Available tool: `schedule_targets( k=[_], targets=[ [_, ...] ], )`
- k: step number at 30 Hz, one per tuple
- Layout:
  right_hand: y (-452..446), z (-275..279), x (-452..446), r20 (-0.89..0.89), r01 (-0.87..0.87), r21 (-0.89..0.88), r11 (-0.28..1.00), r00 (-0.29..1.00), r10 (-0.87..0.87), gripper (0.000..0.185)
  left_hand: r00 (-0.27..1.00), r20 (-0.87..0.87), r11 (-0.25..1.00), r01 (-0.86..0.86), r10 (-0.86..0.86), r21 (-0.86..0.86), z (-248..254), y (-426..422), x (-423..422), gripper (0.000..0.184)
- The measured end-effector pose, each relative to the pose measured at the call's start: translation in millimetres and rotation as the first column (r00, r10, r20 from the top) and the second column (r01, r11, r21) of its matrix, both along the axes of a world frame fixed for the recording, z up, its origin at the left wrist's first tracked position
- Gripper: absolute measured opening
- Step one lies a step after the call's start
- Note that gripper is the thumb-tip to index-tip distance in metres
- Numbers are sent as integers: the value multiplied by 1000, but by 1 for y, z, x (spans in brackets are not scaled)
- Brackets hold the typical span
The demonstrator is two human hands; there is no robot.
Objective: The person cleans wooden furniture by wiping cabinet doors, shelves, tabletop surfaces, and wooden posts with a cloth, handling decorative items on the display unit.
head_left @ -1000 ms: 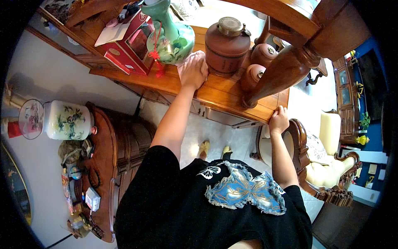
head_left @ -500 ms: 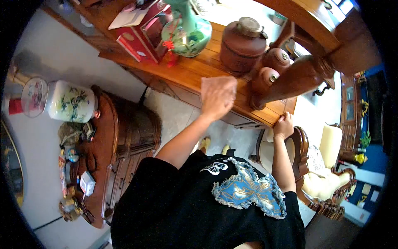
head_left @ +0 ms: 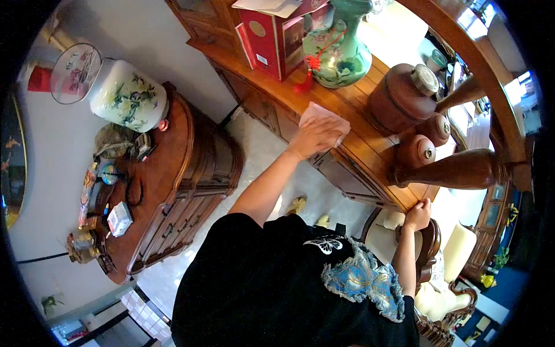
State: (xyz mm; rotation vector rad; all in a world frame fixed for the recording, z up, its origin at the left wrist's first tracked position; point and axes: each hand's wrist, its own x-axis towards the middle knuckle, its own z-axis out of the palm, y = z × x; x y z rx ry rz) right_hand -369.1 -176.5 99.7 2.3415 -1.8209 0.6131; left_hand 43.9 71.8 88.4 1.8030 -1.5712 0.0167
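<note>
My left hand presses a pink cloth against the front edge of the wooden cabinet top. The fingers lie over the cloth and hide part of it. Beyond that hand stands a green floral vase with a red tassel. My right hand is closed around the cabinet's near right corner, by a turned wooden post. Between the hands, set further back, are a large brown lidded jar and two small brown jars, one close to the post.
A red box stands left of the vase. On the left, a dark wooden chest carries a white floral jar and small items. Cream upholstered seating is at the right. My feet are on the pale floor.
My left hand has moved the cloth leftward along the cabinet edge, towards the vase and red box. The view has turned and shifted; my right hand stays at the corner.
</note>
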Motion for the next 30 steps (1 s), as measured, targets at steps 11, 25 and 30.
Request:
schedule_targets(
  k=[11,25,30],
  targets=[
    [-9,-6,-7,1,45,-34,998,999,-45,17,989,-114,979,-112,93,-172,-5,19,28,55],
    [-4,-2,1,71,-29,-17,999,997,31,19,894,-448,965,-106,-14,-241,-19,18,-74,38],
    [-2,-1,1,120,-33,27,999,992,30,18,118,-989,881,-453,-92,-136,-2,55,-69,24]
  ],
)
